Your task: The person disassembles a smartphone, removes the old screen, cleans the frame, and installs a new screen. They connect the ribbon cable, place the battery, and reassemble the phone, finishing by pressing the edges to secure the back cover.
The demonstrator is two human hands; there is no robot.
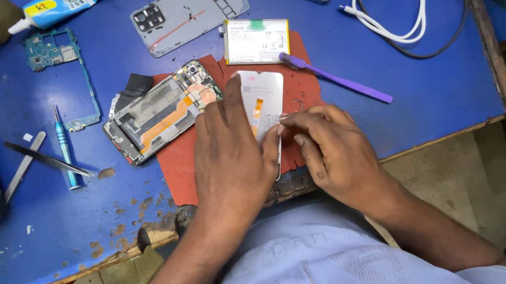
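While I'm watching the head view, my left hand lies flat with fingers spread narrow, pinning down the white phone screen panel on the red mat. My right hand pinches a thin metal tool against the panel's lower edge. Just left of the panel sits the opened phone frame, and the battery lies right above it, with a purple pry tool beside it on the blue table.

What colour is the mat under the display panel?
Reddish-brown, worn at the edges; the mat lies on a blue table. Head view shows it.
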